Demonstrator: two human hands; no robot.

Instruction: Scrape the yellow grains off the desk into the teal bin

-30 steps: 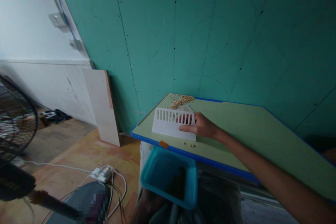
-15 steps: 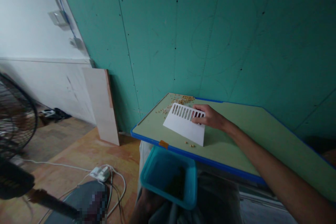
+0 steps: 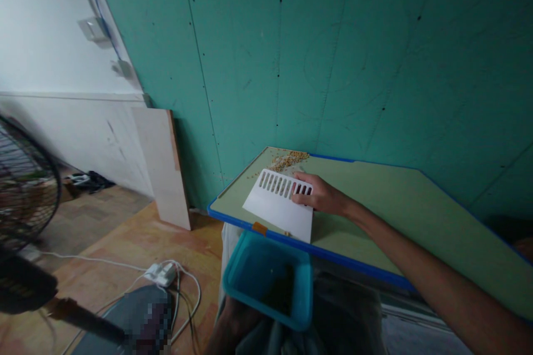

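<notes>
My right hand [image 3: 318,193] is closed around the slotted upper edge of a white plastic scraper [image 3: 278,212], thumb in front and fingers behind. Tilted, its straight lower edge lies close to the front edge of the green tabletop [image 3: 366,233]. A few small tan grains [image 3: 287,233] lie at that edge, just in front of the scraper. Further back, many grains [image 3: 289,160] form a loose heap. Below the table edge, a blue plastic tub [image 3: 239,288] has a dark patch inside. My left hand [image 3: 241,316] is at the tub's underside near the left corner, its fingers hidden.
A green wall [image 3: 333,55] stands behind the table. At left are a fan [image 3: 29,188], a leaning board [image 3: 162,172], and a white power strip [image 3: 160,273] with cables on the floor. Blue edging [image 3: 350,263] runs along the table front.
My right hand has drawn the scraper left and toward the front edge. The loose grains before it have shifted to the edge, and a pale speck now shows inside the tub.
</notes>
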